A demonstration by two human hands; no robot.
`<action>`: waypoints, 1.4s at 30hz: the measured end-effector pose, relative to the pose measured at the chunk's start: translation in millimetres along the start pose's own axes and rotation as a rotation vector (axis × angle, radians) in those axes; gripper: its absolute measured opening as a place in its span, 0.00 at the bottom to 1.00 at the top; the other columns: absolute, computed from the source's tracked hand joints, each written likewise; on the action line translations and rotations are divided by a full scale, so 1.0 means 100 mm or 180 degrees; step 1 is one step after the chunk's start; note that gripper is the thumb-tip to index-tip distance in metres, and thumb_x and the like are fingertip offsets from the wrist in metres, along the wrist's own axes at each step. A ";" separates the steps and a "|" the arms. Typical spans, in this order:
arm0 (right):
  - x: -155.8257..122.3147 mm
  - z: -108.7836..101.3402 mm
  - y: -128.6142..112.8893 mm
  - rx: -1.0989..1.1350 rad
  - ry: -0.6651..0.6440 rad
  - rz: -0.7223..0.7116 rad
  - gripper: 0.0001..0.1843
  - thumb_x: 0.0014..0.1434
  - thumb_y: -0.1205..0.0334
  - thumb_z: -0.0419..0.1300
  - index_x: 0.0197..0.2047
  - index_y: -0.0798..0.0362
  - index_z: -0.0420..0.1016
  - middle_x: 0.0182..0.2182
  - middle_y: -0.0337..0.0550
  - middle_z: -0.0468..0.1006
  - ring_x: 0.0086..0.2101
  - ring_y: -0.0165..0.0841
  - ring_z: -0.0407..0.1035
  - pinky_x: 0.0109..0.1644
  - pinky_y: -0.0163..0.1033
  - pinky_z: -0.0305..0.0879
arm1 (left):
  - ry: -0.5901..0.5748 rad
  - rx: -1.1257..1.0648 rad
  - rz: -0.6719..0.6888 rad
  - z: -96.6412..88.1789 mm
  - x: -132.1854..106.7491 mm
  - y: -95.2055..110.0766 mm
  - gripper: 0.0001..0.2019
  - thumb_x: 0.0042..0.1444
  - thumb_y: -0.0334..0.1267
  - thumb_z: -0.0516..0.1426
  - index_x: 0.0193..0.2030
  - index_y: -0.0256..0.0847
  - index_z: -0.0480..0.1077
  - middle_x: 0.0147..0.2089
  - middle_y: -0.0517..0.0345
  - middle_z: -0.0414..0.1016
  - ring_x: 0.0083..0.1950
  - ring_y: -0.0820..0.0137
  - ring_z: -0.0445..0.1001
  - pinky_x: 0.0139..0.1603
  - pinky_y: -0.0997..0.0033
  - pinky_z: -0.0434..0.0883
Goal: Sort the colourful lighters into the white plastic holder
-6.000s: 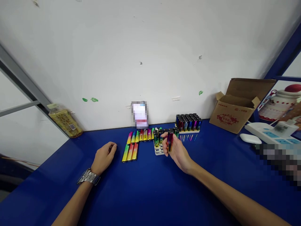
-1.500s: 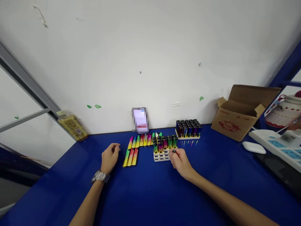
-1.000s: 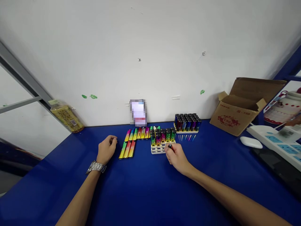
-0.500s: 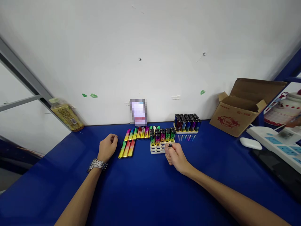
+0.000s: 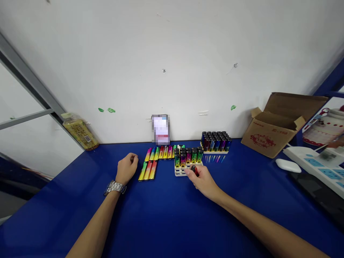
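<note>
Just right of the middle of the frame, the right hand (image 5: 203, 181) has its grip closed around a black-topped lighter (image 5: 195, 170), thumb and fingers wrapped about it, with a bit of red showing below the top. This hand is at the near right corner of a white perforated tray (image 5: 179, 174), and whether the lighter's lower end touches the tray is hidden by the fingers. Upright lighters (image 5: 188, 156) in green, pink and gold fill the tray's farther part, while holes show along its near edge. Left of centre, the left hand (image 5: 126, 169) rests on the blue desk (image 5: 161, 222) with fingers loosely curled; whether anything lies inside that grip cannot be told. A metal wristwatch (image 5: 115, 187) circles its wrist. Between the two hands, three lighters (image 5: 147, 171) lie flat side by side, just in front of a longer row of flat lighters (image 5: 161, 153) in mixed colours. A second batch of standing lighters (image 5: 216, 144) is packed together at right of centre, near the wall. A phone (image 5: 161, 129) leans against the wall at mid-frame, a yellow bottle (image 5: 80, 132) tilts at left, and an open cardboard box (image 5: 264, 139) sits at right.
</note>
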State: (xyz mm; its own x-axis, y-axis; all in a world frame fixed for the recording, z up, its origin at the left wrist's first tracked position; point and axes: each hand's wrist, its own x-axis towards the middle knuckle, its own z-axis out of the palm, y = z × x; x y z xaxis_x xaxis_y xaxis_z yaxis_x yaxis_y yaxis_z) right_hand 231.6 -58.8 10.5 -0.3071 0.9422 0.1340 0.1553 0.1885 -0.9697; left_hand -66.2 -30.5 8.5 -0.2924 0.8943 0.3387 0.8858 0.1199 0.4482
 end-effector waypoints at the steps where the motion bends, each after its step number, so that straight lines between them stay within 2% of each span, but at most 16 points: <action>1: -0.01 0.00 0.00 -0.0057 -0.0061 -0.0016 0.22 0.55 0.47 0.56 0.21 0.49 0.50 0.15 0.28 0.50 0.16 0.22 0.47 0.18 0.31 0.44 | 0.0003 0.0010 0.0022 0.00 0.00 0.00 0.13 0.52 0.43 0.46 0.33 0.42 0.70 0.27 0.56 0.76 0.32 0.65 0.74 0.35 0.70 0.65; 3: -0.05 -0.02 -0.01 -0.0054 -0.0140 -0.0084 0.18 0.57 0.47 0.56 0.28 0.49 0.55 0.17 0.27 0.52 0.17 0.23 0.49 0.19 0.30 0.47 | 0.0014 0.0031 0.0058 0.00 -0.01 0.00 0.13 0.53 0.43 0.46 0.33 0.42 0.70 0.28 0.56 0.76 0.32 0.64 0.74 0.35 0.70 0.65; 5: -0.08 -0.04 -0.02 0.0102 -0.0183 -0.0178 0.15 0.60 0.48 0.54 0.36 0.48 0.53 0.19 0.26 0.56 0.17 0.23 0.51 0.19 0.30 0.49 | 0.0014 0.0033 0.0064 -0.01 -0.02 0.01 0.13 0.53 0.42 0.46 0.33 0.41 0.70 0.29 0.55 0.76 0.33 0.64 0.74 0.36 0.69 0.65; 7: -0.11 -0.07 -0.04 0.0289 -0.0139 -0.0326 0.14 0.63 0.49 0.51 0.38 0.46 0.49 0.21 0.26 0.59 0.16 0.24 0.53 0.20 0.30 0.52 | -0.0005 0.0023 0.0054 -0.01 -0.02 0.01 0.13 0.53 0.42 0.46 0.33 0.41 0.70 0.29 0.55 0.77 0.34 0.63 0.74 0.36 0.69 0.65; 9: -0.12 -0.11 -0.06 0.0252 0.0004 -0.0587 0.12 0.65 0.50 0.48 0.38 0.46 0.49 0.25 0.30 0.65 0.18 0.25 0.57 0.22 0.32 0.56 | -0.0032 -0.0025 0.0015 -0.01 -0.02 0.00 0.13 0.54 0.42 0.47 0.33 0.42 0.70 0.30 0.55 0.77 0.34 0.63 0.75 0.37 0.69 0.65; 12: -0.09 -0.22 -0.09 -0.0434 0.0317 -0.1065 0.09 0.67 0.53 0.47 0.41 0.49 0.59 0.32 0.39 0.69 0.26 0.29 0.65 0.31 0.37 0.64 | -0.0057 -0.0175 -0.0128 -0.01 -0.02 -0.01 0.12 0.54 0.41 0.47 0.32 0.42 0.70 0.30 0.55 0.78 0.35 0.64 0.75 0.38 0.69 0.66; 14: -0.06 -0.29 -0.10 -0.0951 0.0523 -0.1316 0.12 0.66 0.55 0.47 0.44 0.50 0.67 0.34 0.43 0.69 0.32 0.33 0.67 0.37 0.40 0.66 | -0.0071 -0.0232 -0.0201 -0.01 -0.01 -0.01 0.12 0.54 0.40 0.47 0.32 0.42 0.70 0.30 0.56 0.78 0.35 0.64 0.76 0.39 0.69 0.66; 16: -0.01 -0.33 -0.09 -0.1239 0.0660 -0.1492 0.14 0.65 0.56 0.48 0.46 0.50 0.71 0.34 0.45 0.69 0.34 0.35 0.68 0.39 0.41 0.67 | -0.0104 -0.0207 -0.0194 -0.01 -0.02 0.00 0.12 0.54 0.40 0.47 0.32 0.42 0.70 0.30 0.56 0.78 0.35 0.64 0.76 0.39 0.69 0.66; 20: 0.06 -0.34 -0.03 -0.1441 0.0753 -0.1581 0.14 0.65 0.59 0.49 0.46 0.52 0.74 0.34 0.46 0.73 0.31 0.34 0.69 0.36 0.40 0.68 | -0.0188 -0.0022 -0.0085 -0.02 -0.03 0.02 0.12 0.55 0.40 0.47 0.32 0.43 0.71 0.30 0.57 0.78 0.34 0.64 0.75 0.35 0.70 0.65; 29: 0.17 -0.31 0.06 -0.1870 0.1011 -0.1627 0.09 0.62 0.60 0.52 0.43 0.51 0.71 0.33 0.45 0.77 0.34 0.36 0.73 0.38 0.40 0.71 | -0.0265 0.0057 0.0068 -0.01 -0.04 0.02 0.13 0.56 0.40 0.47 0.32 0.43 0.71 0.29 0.58 0.77 0.33 0.65 0.75 0.32 0.71 0.63; 35: 0.21 -0.37 0.04 -0.2129 0.0653 -0.2059 0.15 0.66 0.62 0.45 0.35 0.51 0.72 0.32 0.47 0.75 0.32 0.33 0.71 0.35 0.39 0.70 | -0.0368 0.0127 0.0152 0.00 -0.02 0.01 0.12 0.56 0.40 0.47 0.34 0.43 0.71 0.30 0.58 0.77 0.33 0.65 0.74 0.33 0.71 0.63; 38: 0.20 -0.35 0.02 -0.2318 0.0609 -0.2107 0.14 0.66 0.63 0.47 0.39 0.51 0.73 0.33 0.47 0.75 0.34 0.34 0.70 0.36 0.40 0.69 | -0.0397 0.0109 0.0164 0.00 -0.03 0.02 0.12 0.56 0.40 0.47 0.34 0.42 0.71 0.31 0.58 0.77 0.33 0.65 0.74 0.33 0.70 0.62; 42: 0.15 -0.30 0.00 -0.2882 0.0714 -0.2079 0.15 0.65 0.62 0.50 0.50 0.54 0.73 0.33 0.49 0.73 0.35 0.36 0.66 0.34 0.39 0.65 | -0.0406 0.0130 0.0195 -0.01 -0.04 0.03 0.12 0.56 0.40 0.47 0.34 0.42 0.71 0.29 0.58 0.76 0.33 0.65 0.74 0.33 0.70 0.62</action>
State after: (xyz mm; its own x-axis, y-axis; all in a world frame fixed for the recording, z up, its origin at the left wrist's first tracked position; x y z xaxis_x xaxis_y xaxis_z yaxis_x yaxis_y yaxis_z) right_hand 255.3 -35.9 18.8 -0.4173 0.6015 0.6812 0.6761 0.7064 -0.2096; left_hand -62.8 -33.8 9.5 -0.1916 0.9476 0.2554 0.9153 0.0786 0.3950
